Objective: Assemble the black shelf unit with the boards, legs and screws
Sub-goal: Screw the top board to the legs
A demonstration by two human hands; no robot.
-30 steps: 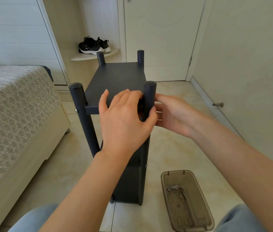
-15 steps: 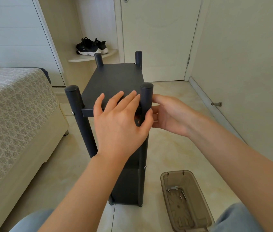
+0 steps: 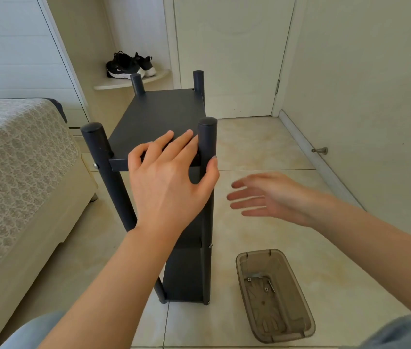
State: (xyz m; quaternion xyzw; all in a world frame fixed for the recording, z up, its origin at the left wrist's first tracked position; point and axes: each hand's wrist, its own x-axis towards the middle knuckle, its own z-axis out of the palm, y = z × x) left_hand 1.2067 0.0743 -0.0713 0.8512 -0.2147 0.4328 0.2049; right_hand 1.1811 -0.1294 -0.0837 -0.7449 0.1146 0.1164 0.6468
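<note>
My left hand (image 3: 171,182) flat on top board (image 3: 159,114), fingers straight, thumb pressed against near-right leg (image 3: 207,139); nothing clasped. My right hand (image 3: 275,197) in air just right of that leg, fingers spread, holding nothing. Black shelf unit (image 3: 186,273) upright on tiled floor (image 3: 262,147), bed (image 3: 23,172) to its left. Brown plastic tray (image 3: 285,333) on floor near unit's foot, few screws (image 3: 266,289) inside.

Bright, even daylight, soft shadows, wide-angle bending at edges, motion blur on right hand (image 3: 270,197)
</note>
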